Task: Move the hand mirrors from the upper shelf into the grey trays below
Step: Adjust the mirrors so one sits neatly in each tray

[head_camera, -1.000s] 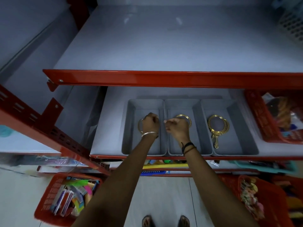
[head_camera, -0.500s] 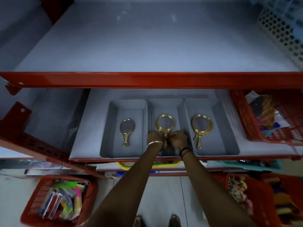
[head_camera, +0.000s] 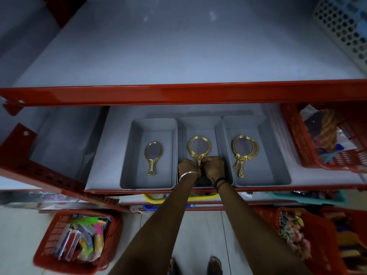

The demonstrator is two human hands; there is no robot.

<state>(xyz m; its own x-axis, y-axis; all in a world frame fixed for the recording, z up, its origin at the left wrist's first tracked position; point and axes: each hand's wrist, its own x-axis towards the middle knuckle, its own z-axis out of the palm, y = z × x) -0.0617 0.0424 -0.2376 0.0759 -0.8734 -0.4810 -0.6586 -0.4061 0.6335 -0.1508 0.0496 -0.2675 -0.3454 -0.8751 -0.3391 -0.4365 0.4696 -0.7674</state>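
Both the left hand (head_camera: 188,168) and right hand (head_camera: 212,167) pinch closed on the handle of the gold mirror (head_camera: 199,148) in the middle grey tray (head_camera: 199,122); probably light, rigid, breakable, best gripped there.

Both hands' fingers (head_camera: 200,165) hide the middle mirror (head_camera: 199,146) handle; grip unclear.

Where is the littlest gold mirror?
The littlest mirror lies flat, alone, in the left grey tray, handle toward the person, left of the hands.
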